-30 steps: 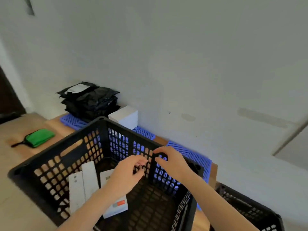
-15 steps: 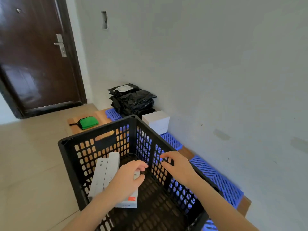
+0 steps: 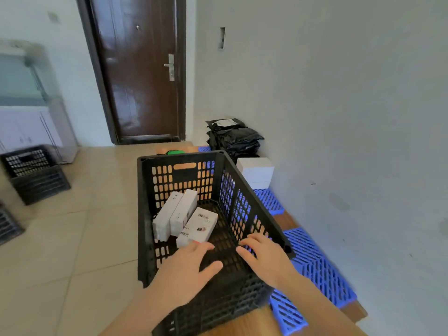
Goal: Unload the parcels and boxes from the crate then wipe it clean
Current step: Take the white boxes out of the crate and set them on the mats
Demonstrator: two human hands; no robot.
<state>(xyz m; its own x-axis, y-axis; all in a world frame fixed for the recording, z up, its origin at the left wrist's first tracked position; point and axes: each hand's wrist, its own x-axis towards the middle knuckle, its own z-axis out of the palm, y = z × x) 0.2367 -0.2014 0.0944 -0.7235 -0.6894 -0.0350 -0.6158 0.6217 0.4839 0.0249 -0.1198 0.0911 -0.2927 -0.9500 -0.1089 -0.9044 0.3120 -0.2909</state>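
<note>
The black slotted plastic crate (image 3: 143, 214) sits on the wooden table (image 3: 247, 321), with 3 white cardboard boxes (image 3: 180, 212) lying in its far left part. The left hand (image 3: 186, 275) and right hand (image 3: 266, 258) hover over it, fingers spread, holding nothing. The black plastic parcels (image 3: 235, 139) are stacked beyond it.
</note>
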